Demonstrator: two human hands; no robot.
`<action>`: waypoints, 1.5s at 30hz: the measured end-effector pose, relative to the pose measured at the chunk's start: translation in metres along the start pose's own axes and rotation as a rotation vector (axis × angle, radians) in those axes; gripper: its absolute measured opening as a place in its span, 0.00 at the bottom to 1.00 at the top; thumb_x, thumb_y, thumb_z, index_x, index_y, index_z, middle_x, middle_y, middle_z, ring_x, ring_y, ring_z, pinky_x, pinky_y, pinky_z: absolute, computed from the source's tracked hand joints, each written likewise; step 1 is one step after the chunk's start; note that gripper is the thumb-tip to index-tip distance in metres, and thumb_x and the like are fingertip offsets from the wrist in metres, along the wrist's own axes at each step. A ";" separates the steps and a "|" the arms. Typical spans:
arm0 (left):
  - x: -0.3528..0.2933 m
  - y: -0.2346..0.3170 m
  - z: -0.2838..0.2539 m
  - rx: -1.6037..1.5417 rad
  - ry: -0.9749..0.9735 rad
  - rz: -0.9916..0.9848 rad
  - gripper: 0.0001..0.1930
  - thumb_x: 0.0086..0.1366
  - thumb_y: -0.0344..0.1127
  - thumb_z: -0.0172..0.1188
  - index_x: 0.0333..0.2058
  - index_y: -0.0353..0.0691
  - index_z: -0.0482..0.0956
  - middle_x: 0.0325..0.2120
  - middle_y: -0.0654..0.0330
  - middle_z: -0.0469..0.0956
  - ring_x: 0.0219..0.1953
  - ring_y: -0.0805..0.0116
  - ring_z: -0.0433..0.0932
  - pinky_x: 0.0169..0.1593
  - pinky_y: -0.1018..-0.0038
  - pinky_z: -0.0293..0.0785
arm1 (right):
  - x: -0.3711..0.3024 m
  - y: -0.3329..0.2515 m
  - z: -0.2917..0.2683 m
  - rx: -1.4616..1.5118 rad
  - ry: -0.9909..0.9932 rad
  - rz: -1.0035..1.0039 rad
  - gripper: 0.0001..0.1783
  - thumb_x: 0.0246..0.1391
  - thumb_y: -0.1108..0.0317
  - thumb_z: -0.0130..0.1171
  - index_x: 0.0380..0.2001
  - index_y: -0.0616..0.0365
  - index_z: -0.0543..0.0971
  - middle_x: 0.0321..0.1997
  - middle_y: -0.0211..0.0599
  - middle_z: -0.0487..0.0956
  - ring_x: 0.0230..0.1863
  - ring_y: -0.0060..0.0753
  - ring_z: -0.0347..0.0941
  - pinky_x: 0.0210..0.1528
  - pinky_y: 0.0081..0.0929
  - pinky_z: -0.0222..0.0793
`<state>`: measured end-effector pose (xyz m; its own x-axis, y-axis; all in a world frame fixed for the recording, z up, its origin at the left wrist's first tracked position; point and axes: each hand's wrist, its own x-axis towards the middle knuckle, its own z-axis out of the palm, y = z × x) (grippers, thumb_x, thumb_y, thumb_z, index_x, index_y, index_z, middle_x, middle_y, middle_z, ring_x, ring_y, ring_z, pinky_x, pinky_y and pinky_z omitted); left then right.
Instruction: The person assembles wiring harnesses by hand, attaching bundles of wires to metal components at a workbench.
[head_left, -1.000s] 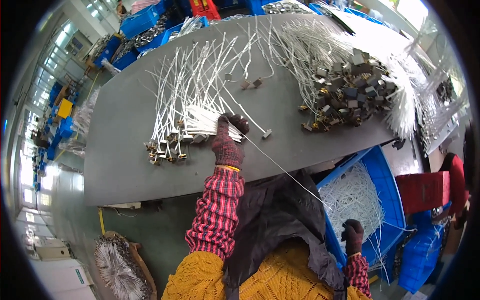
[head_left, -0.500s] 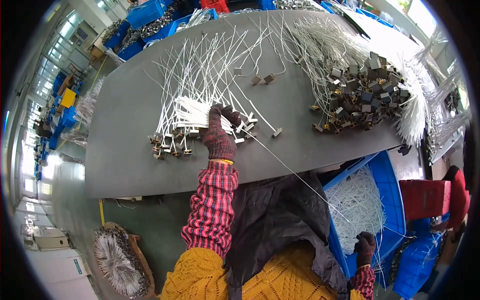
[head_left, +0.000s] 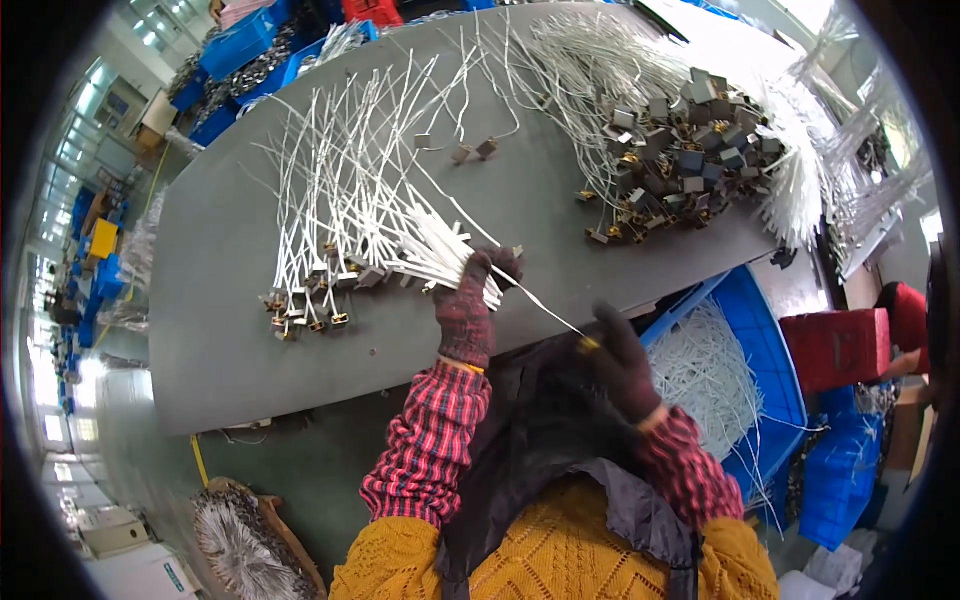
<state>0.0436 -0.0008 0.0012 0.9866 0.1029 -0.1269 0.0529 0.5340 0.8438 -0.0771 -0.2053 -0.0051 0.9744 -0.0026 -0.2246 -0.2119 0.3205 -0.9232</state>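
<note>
My left hand, in a dark knitted glove, is closed round a bundle of short white tubes above the near part of the table. One white wire runs from beside that hand toward my gloved right hand. The right hand is smeared by motion and closed at the wire's end, where a small brass-coloured piece shows at the fingertips. Left of the bundle lie several white wires with grey block ends toward me.
A heap of wires with dark block ends covers the table's right side. Two loose blocks lie mid-table. A blue bin of white strands stands at the right, beside a red box. Below left sits a wire bundle.
My right hand has come up and left from beside the blue bin to the wire near my left hand. My left hand has shifted right and nearer me with the tubes.
</note>
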 end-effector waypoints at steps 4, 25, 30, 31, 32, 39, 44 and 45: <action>-0.002 0.004 0.019 0.136 0.019 0.050 0.11 0.69 0.35 0.59 0.31 0.34 0.83 0.27 0.61 0.82 0.27 0.73 0.78 0.35 0.73 0.77 | 0.090 -0.006 0.084 -0.444 0.023 -0.179 0.32 0.57 0.70 0.63 0.64 0.51 0.67 0.44 0.37 0.79 0.41 0.28 0.79 0.44 0.27 0.76; 0.003 0.097 -0.079 -0.076 0.149 -0.014 0.16 0.68 0.42 0.60 0.46 0.34 0.76 0.31 0.59 0.80 0.30 0.63 0.79 0.33 0.67 0.75 | 0.378 -0.041 0.171 -1.005 -0.114 -0.611 0.20 0.51 0.71 0.63 0.49 0.52 0.76 0.40 0.38 0.81 0.40 0.40 0.80 0.37 0.38 0.76; 0.018 0.063 -0.039 -0.375 -0.062 -0.250 0.16 0.69 0.44 0.60 0.44 0.36 0.77 0.33 0.59 0.80 0.32 0.64 0.79 0.36 0.69 0.75 | 0.254 -0.075 0.124 -0.185 -0.047 -0.587 0.18 0.53 0.76 0.62 0.48 0.55 0.75 0.39 0.34 0.79 0.36 0.23 0.78 0.27 0.24 0.74; 0.016 0.051 -0.018 -0.317 0.016 -0.309 0.17 0.70 0.46 0.58 0.44 0.35 0.77 0.35 0.56 0.80 0.36 0.61 0.80 0.40 0.68 0.76 | 0.222 -0.084 0.113 -0.120 -0.029 -0.524 0.18 0.52 0.76 0.62 0.47 0.55 0.74 0.39 0.35 0.78 0.35 0.25 0.77 0.27 0.25 0.74; 0.021 0.032 -0.014 -0.298 -0.122 -0.349 0.19 0.72 0.47 0.54 0.45 0.35 0.77 0.37 0.56 0.81 0.38 0.60 0.81 0.42 0.65 0.77 | 0.195 -0.085 0.105 -0.042 -0.024 -0.457 0.17 0.52 0.77 0.62 0.46 0.56 0.74 0.39 0.36 0.78 0.34 0.26 0.77 0.27 0.25 0.74; -0.004 -0.032 0.063 0.037 -0.188 -0.334 0.17 0.71 0.45 0.55 0.43 0.33 0.77 0.33 0.57 0.82 0.34 0.65 0.81 0.38 0.69 0.77 | 0.102 -0.046 0.024 -0.054 0.100 -0.526 0.18 0.53 0.77 0.60 0.48 0.59 0.72 0.47 0.37 0.75 0.46 0.28 0.74 0.49 0.29 0.73; -0.020 -0.044 0.067 0.542 -0.441 -0.005 0.16 0.68 0.43 0.60 0.47 0.38 0.78 0.29 0.65 0.80 0.30 0.75 0.79 0.34 0.79 0.74 | 0.068 -0.049 0.002 -0.165 0.057 -0.472 0.20 0.55 0.76 0.58 0.52 0.59 0.70 0.47 0.37 0.75 0.49 0.28 0.73 0.52 0.29 0.71; -0.011 -0.060 0.059 0.364 -0.404 -0.204 0.15 0.69 0.41 0.58 0.46 0.37 0.77 0.26 0.67 0.76 0.25 0.77 0.76 0.28 0.80 0.72 | 0.069 -0.044 -0.002 -0.313 0.092 -0.540 0.21 0.56 0.76 0.57 0.53 0.60 0.69 0.48 0.38 0.74 0.46 0.28 0.74 0.49 0.30 0.72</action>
<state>0.0386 -0.0834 -0.0172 0.9277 -0.3386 -0.1574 0.2277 0.1790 0.9571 -0.0008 -0.2220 0.0196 0.9427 -0.1723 0.2859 0.2830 -0.0415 -0.9582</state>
